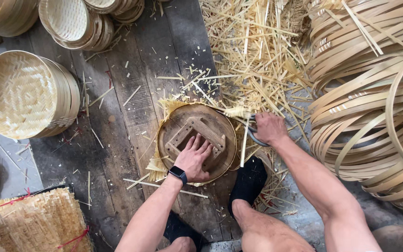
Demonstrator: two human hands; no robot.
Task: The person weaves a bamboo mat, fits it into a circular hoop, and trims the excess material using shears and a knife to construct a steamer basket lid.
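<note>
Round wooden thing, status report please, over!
Left hand flat on round wooden form. Right hand gripping shears at its edge, blades on woven bamboo sticking out beneath. Loose strips all around.

Worn matt wooden disc (pixel 197 135), pale bamboo strips (pixel 257 56)

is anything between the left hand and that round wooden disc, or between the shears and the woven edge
Nothing visible. The left hand lies flat on the round wooden disc. The right hand holds the shears right at the woven edge sticking out from under the disc.
</note>
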